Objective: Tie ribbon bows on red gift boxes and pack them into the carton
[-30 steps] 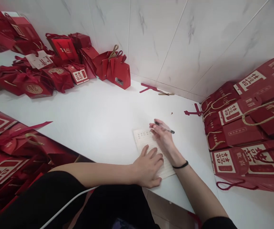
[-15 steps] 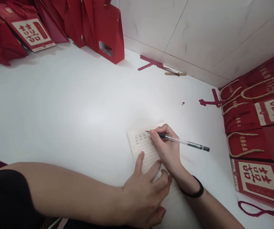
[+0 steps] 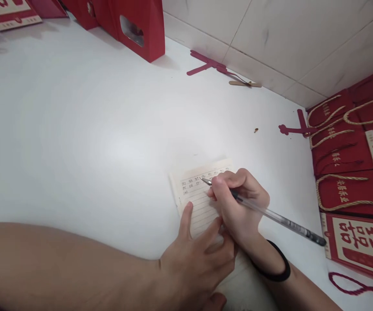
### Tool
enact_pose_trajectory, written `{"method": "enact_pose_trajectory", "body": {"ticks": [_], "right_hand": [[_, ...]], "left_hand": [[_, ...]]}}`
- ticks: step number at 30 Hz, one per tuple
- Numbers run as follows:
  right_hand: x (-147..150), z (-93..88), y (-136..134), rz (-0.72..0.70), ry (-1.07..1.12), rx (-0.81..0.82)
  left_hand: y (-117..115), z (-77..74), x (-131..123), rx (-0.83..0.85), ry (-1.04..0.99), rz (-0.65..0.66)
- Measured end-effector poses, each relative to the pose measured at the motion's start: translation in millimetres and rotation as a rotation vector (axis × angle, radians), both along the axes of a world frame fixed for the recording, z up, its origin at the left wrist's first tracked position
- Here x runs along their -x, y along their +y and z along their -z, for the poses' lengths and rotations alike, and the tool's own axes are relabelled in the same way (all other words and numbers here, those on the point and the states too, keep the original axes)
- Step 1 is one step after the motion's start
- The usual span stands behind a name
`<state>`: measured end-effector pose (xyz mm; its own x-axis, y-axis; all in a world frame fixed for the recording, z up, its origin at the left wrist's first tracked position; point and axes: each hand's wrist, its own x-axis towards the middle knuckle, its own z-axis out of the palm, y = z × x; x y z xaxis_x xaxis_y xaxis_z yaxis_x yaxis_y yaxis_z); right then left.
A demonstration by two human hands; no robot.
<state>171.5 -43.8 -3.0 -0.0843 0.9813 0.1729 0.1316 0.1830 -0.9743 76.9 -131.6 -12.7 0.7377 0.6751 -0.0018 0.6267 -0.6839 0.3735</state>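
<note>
My right hand (image 3: 243, 203) is closed in a writing grip on a pen (image 3: 280, 218) with a clear barrel and a black end. The pen's tip is over the first rows of small handwritten figures on a lined notebook (image 3: 202, 207); whether it touches the paper I cannot tell. My left hand (image 3: 197, 259) rests on the page below the writing, fingers spread, one fingertip near the left edge. Both hands and forearms hide the lower part of the notebook. A black band (image 3: 282, 263) circles my right wrist.
Red gift bags (image 3: 338, 190) with rope handles line the right side of the white table (image 3: 76, 142). A red box (image 3: 144, 30) with a window stands at the back. Dark red strips (image 3: 207, 62) and a tan stick (image 3: 244, 84) lie along the tiled wall (image 3: 202, 17).
My right hand has shifted a little right, and the pen has tilted and uncovers more of the written figures. My left hand stays on the page. The whole view has shifted slightly.
</note>
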Motion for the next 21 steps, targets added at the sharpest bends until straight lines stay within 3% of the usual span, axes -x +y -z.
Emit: {"method": "enact_pose_trajectory", "body": {"ticks": [5, 13, 21], "right_hand": [[-1, 2.9, 5, -0.061, -0.148, 0.087], [-2, 0.3, 5, -0.081, -0.361, 0.051], [-2, -0.6, 5, -0.094, -0.449, 0.034]], "left_hand": [[-4, 12.4, 1, -0.195, -0.034, -0.041], [3, 14.5, 4, -0.179, -0.145, -0.039], [5, 15.2, 3, -0.266, -0.197, -0.079]]}}
